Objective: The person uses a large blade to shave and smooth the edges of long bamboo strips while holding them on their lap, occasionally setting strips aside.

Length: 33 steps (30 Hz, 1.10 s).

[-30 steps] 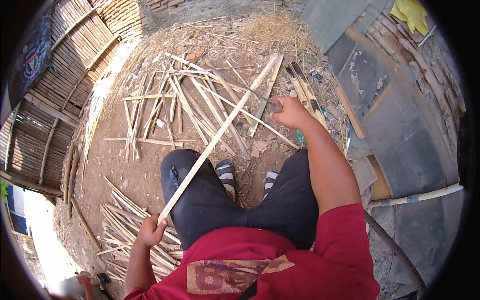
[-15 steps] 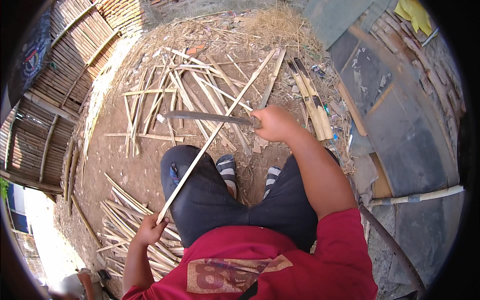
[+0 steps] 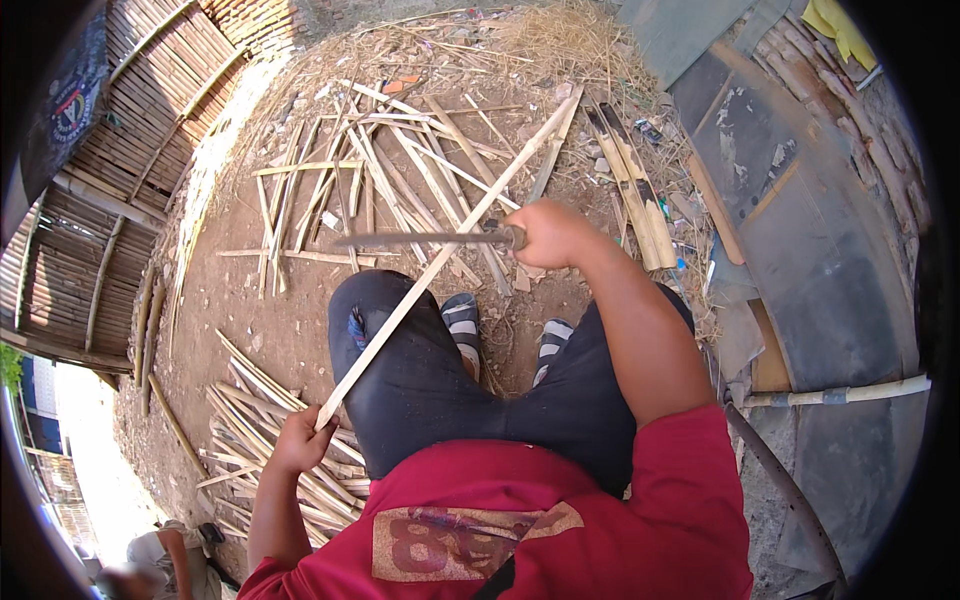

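Observation:
My left hand (image 3: 297,442) is closed around the near end of a long, pale bamboo strip (image 3: 385,328). The strip slants across my left thigh, and its far end reaches up and right over the ground. In my right hand (image 3: 553,238) is the handle of a machete (image 3: 400,240), its dark blade pointing left. Blade and strip cross in front of my knees; whether they touch I cannot tell. Beside my left hand lies a pile of bamboo strips (image 3: 300,480).
More bamboo strips (image 3: 385,180) lie scattered on the dirt ahead of my feet. To their right are split bamboo lengths (image 3: 640,215). Dark panels (image 3: 800,260) line the right side, a woven bamboo wall (image 3: 150,110) the left. Another person (image 3: 165,560) is at the lower left.
The strip's broader face now shows more toward me. The machete blade lies more level, its tip slightly lower. Both hands keep their hold, and the whole view has shifted slightly.

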Tool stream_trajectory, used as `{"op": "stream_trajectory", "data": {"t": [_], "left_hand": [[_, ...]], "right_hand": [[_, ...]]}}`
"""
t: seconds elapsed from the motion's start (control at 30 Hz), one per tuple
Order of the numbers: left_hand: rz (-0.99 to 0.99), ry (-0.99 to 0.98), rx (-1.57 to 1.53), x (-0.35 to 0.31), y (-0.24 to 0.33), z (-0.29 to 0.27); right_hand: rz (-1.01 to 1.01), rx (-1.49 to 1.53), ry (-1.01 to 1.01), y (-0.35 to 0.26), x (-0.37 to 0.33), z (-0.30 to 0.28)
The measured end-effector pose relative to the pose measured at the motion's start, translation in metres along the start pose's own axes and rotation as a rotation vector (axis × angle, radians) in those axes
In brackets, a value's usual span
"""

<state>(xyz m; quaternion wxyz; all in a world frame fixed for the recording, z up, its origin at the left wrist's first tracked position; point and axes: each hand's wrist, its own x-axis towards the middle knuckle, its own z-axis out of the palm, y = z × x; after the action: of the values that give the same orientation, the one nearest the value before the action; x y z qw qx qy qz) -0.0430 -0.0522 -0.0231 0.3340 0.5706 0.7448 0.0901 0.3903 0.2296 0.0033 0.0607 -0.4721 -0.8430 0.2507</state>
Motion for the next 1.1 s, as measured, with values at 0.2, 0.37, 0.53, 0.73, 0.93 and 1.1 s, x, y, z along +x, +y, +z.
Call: {"op": "stream_trajectory", "data": {"t": [0.2, 0.37, 0.53, 0.73, 0.93, 1.1], "left_hand": [[-0.007, -0.004, -0.052, -0.002, 0.009, -0.001], [0.127, 0.051, 0.027, -0.009, -0.004, 0.002], [0.081, 0.084, 0.135, 0.0, 0.004, -0.004], [0.039, 0.001, -0.045, 0.0, -0.016, 0.003], [0.034, 0.02, -0.022, 0.006, -0.008, 0.005], [0.041, 0.027, -0.034, -0.003, -0.009, 0.006]], "right_hand": [[0.165, 0.143, 0.135, 0.021, -0.004, -0.013], [-0.031, -0.174, 0.089, -0.023, -0.012, 0.001], [0.378, 0.341, 0.377, 0.085, -0.006, -0.023], [0.056, -0.084, 0.148, -0.006, -0.019, -0.009], [0.377, 0.424, 0.265, 0.057, -0.007, -0.032], [0.054, 0.033, 0.128, -0.006, -0.01, -0.008]]}}
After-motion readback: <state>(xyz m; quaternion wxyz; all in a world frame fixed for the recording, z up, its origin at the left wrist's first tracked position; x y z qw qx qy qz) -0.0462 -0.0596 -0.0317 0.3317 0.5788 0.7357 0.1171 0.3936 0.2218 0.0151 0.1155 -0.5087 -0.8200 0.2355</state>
